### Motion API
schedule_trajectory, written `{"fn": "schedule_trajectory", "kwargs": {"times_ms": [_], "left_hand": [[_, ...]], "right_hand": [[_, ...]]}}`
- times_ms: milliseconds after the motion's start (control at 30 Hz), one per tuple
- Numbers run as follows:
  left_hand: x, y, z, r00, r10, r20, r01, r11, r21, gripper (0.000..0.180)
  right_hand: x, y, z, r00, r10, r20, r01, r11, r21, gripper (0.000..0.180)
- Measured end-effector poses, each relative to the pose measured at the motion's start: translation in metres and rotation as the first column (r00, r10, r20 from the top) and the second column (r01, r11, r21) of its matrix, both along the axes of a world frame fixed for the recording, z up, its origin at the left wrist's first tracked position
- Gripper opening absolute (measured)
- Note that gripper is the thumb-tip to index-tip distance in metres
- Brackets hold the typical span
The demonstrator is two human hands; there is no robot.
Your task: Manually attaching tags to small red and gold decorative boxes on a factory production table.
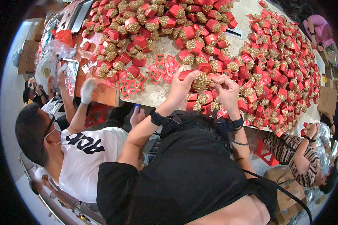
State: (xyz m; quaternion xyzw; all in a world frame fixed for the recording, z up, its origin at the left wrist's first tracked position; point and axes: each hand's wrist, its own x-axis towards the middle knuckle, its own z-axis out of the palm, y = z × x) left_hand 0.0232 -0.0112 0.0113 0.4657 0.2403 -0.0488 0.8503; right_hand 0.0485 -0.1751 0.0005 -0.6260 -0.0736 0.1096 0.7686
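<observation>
My left hand (182, 85) grips a small red box with a gold glittery cone-shaped top (199, 80), held just above the near table edge. My right hand (225, 87) pinches the same piece from the right side, fingers closed at its top. Both wrists wear black bands. Right below my hands lie more red-and-gold pieces (202, 99). A patch of small flat red tags (162, 69) lies to the left of my left hand on the pale stone-patterned table (154, 93).
Heaps of finished red-and-gold boxes (281, 63) cover the table's back and right. On my left a person in a white shirt (86, 153) reaches a gloved hand (88, 90) to the table. A person in stripes (293, 153) sits at right; cardboard boxes (285, 187) below.
</observation>
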Motion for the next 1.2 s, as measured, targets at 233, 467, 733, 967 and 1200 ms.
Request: {"fn": "schedule_trajectory", "kwargs": {"times_ms": [233,467,733,967,1200], "left_hand": [[-0.008,-0.01,0.001,0.971,-0.014,0.238,-0.101,0.88,0.465,0.027],[-0.015,-0.021,-0.008,0.912,-0.05,0.408,-0.234,0.752,0.616,0.032],[0.008,0.021,-0.057,0.94,-0.333,0.075,0.217,0.753,0.621,0.041],[0.051,0.075,-0.15,0.846,-0.507,-0.165,0.051,-0.23,0.972,0.031],[0.126,0.047,-0.183,0.718,-0.619,-0.319,0.071,-0.391,0.918,0.051]], "right_hand": [[0.006,-0.009,0.016,0.993,0.091,-0.07,-0.103,0.974,-0.202,0.014],[0.005,-0.014,0.009,0.985,0.114,-0.132,-0.126,0.988,-0.086,0.013],[0.012,-0.131,0.075,0.785,-0.022,0.619,0.612,-0.127,-0.78,0.019],[-0.028,-0.074,0.024,0.913,0.376,-0.161,-0.23,0.146,-0.962,0.038],[0.009,0.038,-0.111,0.652,0.753,-0.084,-0.498,0.343,-0.797,0.017]]}}
